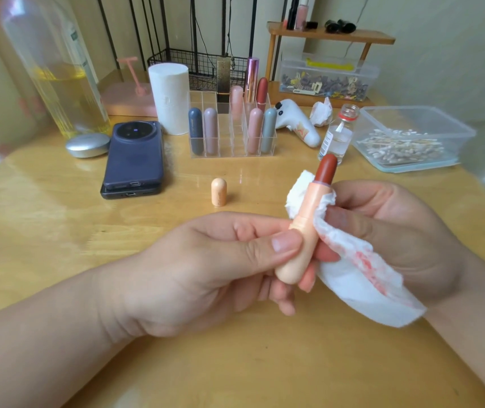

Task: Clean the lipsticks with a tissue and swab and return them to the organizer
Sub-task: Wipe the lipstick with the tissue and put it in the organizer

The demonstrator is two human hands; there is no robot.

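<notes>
1. Now the left hand [220, 260] grips the lipstick [308, 228] low on its peach tube, in front of the organizer [232, 142], so the top is free to wipe.
2. The right hand [397, 231] pinches the tissue [353, 278] round the tube's upper part, likely to rub smudges off. Red marks show on the tissue.
3. The cap [219, 192] stands in front of the organizer, out of the way.
4. The swab box [411, 139] sits right of the organizer, close enough to reach.
</notes>
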